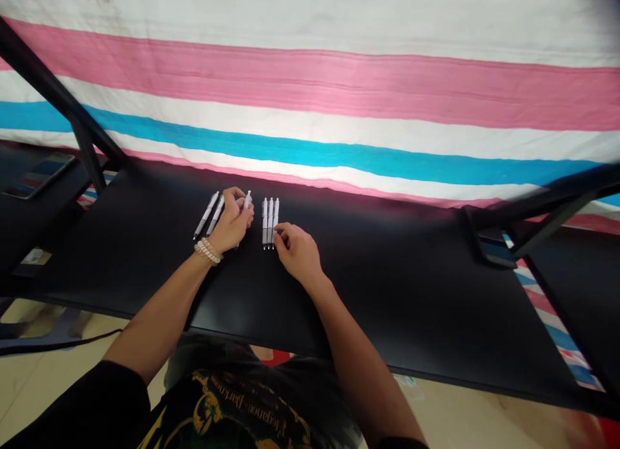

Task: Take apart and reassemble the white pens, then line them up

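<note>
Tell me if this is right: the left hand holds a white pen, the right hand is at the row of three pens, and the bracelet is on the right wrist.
Wrong side: the head view shows the bracelet on the left wrist. The rest stands: the left hand holds a white pen, and the right hand is at the row of three pens.

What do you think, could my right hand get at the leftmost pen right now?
Probably not by a straight path: your left hand, pinching another pen, sits between your right hand and the leftmost pen. Nothing seems to lie on that pen, though, so going around might work.
</note>
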`<move>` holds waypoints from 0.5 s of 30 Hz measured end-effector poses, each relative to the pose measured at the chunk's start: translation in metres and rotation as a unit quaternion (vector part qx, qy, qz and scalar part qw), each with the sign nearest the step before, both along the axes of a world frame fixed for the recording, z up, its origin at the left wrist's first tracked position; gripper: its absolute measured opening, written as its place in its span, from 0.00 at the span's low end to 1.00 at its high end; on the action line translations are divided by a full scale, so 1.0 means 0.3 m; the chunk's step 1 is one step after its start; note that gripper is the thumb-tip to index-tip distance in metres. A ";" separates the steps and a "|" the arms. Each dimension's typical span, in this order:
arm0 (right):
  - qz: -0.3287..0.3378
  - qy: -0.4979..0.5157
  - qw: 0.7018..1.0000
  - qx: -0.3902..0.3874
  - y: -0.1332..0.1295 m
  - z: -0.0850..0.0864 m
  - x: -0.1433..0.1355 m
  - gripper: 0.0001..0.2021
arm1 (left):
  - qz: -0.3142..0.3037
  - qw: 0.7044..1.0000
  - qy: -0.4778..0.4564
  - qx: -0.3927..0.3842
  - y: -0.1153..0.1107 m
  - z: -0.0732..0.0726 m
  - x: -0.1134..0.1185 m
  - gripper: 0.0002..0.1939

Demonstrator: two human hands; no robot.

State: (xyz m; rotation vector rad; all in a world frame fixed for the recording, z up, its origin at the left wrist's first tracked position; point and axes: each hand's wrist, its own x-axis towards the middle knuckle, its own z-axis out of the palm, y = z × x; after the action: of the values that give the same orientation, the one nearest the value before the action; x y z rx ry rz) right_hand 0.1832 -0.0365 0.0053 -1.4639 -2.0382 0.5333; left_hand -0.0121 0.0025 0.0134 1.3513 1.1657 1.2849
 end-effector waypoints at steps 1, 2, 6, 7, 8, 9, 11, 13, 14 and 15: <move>0.005 -0.015 1.000 0.002 -0.001 -0.002 -0.002 0.09 | 0.002 0.994 0.103 0.045 0.001 -0.016 -0.001 0.15; 0.007 -0.026 1.000 0.004 -0.002 -0.004 -0.004 0.09 | 0.003 0.976 0.201 0.082 0.003 -0.032 -0.005 0.14; 0.017 -0.043 0.999 0.006 -0.003 -0.003 -0.005 0.08 | 0.016 0.886 0.441 0.139 0.008 -0.075 -0.022 0.14; 0.020 -0.044 0.999 0.005 -0.002 -0.002 -0.003 0.08 | 0.028 0.867 0.478 0.137 0.008 -0.081 -0.026 0.16; 0.022 -0.045 0.999 0.003 -0.001 -0.001 -0.001 0.07 | 0.044 0.849 0.509 0.133 0.009 -0.085 -0.028 0.17; 0.025 -0.046 0.999 0.002 0.001 -0.001 0.002 0.07 | 0.060 0.834 0.534 0.126 0.009 -0.088 -0.031 0.18; 0.033 -0.045 0.998 0.000 0.005 0.001 0.007 0.05 | 0.081 0.813 0.567 0.107 0.008 -0.087 -0.034 0.20; 0.038 -0.045 0.998 -0.005 0.008 0.003 0.012 0.05 | 0.096 0.803 0.582 0.088 0.004 -0.079 -0.036 0.21; 0.040 -0.046 0.998 -0.008 0.009 0.004 0.014 0.05 | 0.104 0.799 0.587 0.080 0.002 -0.074 -0.036 0.21; 0.041 -0.047 0.998 -0.011 0.009 0.005 0.014 0.05 | 0.112 0.796 0.591 0.073 -0.001 -0.068 -0.035 0.21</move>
State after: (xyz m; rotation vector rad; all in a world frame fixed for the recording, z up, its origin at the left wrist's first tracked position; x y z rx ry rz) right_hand 0.1875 -0.0337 0.0067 -1.4486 -2.1793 0.5305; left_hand -0.0227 0.0022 -0.0069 2.2960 2.1186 0.5582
